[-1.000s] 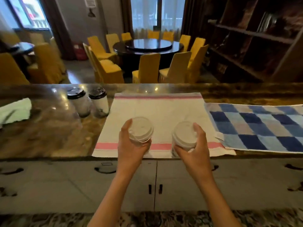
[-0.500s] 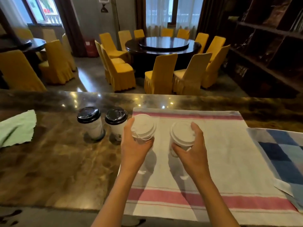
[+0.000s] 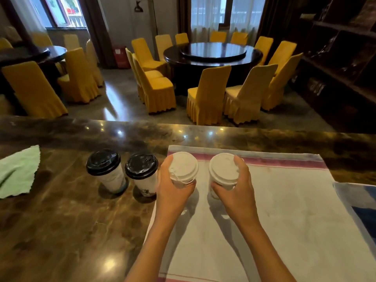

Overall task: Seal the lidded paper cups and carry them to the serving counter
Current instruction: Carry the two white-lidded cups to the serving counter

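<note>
— Marble, dark and glossy: the serving counter is the biggest thing here, and it looks slick. Is anything laid on it?

— A white towel with pink stripes covers its right part, and a green cloth lies at the left edge. The towel should give the cup bases more grip than bare stone would.

— Where are the cups?

— Two black-lidded cups stand upright on the bare marble, side by side, just left of the towel. The left white-lidded cup and the right white-lidded cup are over the towel's far end. Whether their bases touch it cannot be told.

— And the hands?

— The left hand is curled round its cup's wall just under the lid; the right hand wraps its cup likewise, fingertips at the lid's rim.

— How should such cups be handled?

— Probably light, thin paper that dents under a squeeze, with snap-on lids that can pop. Holding the wall below the rim, upright and gently, seems safest.
</note>
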`<act>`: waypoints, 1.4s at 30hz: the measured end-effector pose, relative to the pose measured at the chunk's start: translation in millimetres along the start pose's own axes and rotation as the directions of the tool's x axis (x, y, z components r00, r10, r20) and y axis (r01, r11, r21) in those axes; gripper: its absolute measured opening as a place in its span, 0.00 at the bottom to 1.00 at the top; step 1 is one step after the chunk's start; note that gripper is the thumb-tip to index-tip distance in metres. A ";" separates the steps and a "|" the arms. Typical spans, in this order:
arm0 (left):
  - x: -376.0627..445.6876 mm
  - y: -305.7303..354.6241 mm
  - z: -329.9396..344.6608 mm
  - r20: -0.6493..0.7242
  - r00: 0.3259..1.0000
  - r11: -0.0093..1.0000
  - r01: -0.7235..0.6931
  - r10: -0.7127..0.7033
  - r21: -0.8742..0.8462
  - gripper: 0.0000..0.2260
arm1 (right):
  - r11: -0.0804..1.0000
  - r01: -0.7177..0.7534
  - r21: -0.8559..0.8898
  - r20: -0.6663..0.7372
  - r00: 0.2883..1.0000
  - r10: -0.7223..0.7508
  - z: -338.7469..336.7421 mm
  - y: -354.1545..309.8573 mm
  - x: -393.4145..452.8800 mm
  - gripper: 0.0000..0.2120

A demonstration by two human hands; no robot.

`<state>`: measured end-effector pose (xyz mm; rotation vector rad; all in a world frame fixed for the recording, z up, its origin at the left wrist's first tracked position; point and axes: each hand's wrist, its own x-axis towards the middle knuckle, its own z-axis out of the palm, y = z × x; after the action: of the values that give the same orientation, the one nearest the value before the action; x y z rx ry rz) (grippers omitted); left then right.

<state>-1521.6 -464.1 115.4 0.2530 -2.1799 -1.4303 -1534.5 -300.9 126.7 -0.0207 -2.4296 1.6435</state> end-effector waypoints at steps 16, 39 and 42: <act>-0.1 -30.5 13.0 0.066 0.996 0.996 0.048 -0.052 0.069 0.41 | 0.999 -0.009 -0.044 0.055 0.998 0.012 4.6 9.6 3.2 0.46; -4.3 -19.8 3.8 0.097 0.985 0.985 0.132 -0.143 0.108 0.50 | 0.996 -0.015 -0.089 0.046 0.999 0.019 0.5 10.8 4.4 0.54; -11.7 -18.8 -3.4 0.077 0.991 0.983 0.101 -0.114 0.154 0.50 | 0.995 -0.015 -0.101 0.054 0.998 0.020 -1.4 12.2 1.8 0.55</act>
<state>-1512.2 -470.0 95.9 0.3743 -2.3802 -1.3580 -1537.3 -294.7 116.4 -0.0123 -2.5583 1.5477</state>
